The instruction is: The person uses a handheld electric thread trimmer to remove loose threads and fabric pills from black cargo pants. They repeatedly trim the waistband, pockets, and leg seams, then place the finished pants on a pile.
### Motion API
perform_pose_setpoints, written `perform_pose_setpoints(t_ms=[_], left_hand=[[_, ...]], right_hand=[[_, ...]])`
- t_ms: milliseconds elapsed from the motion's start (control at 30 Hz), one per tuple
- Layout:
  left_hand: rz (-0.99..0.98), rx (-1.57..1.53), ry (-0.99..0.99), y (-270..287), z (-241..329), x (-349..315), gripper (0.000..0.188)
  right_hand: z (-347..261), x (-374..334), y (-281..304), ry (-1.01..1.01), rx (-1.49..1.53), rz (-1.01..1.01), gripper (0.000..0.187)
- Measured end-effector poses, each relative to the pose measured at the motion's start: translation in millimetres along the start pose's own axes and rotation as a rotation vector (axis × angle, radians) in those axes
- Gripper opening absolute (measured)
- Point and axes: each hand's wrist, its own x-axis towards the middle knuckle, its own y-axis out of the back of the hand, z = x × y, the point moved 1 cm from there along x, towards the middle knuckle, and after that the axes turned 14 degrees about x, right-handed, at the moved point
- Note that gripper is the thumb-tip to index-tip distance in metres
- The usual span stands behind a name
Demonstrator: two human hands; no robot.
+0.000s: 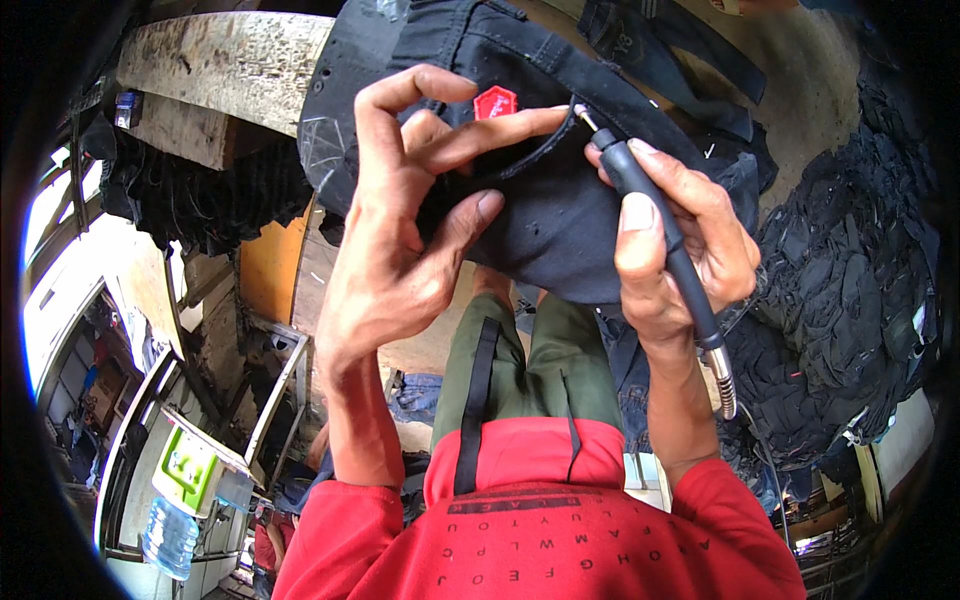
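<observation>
Black denim trousers (570,245) lie stretched over a dark, round-ended board (325,165) at the top middle. A red tag (495,102) sits near their curved pocket edge. My left hand (385,240) rests over the trousers with its fingers apart. Its index finger reaches straight to the pocket edge, while the thumb stands away from the other fingers. In my right hand (700,235) is a black pen-shaped rotary tool (668,215), gripped between thumb and fingers. The tool's thin metal tip meets the pocket edge, close to my left index fingertip.
A big heap of dark garments (835,290) rises on the right. More dark trousers (670,60) lie beyond the board. At the left are a weathered wooden plank (225,60), hanging black clothing (210,195), a green tray (187,470) and a clear plastic bottle (170,538).
</observation>
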Motion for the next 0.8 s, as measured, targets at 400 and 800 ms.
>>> perform_pose_setpoints(t_ms=[400, 800], left_hand=[[0.488, 0.871, 0.257, 11.6, 18.5, -37.0, 0.092], [-0.049, -0.314, 0.328, 81.8, 0.5, 6.8, 0.018]], right_hand=[[-1.6, -15.6, 39.4, 0.026, 0.250, 0.359, 0.029], [-15.4, -12.0, 10.3, -0.022, -0.314, 0.360, 0.043]])
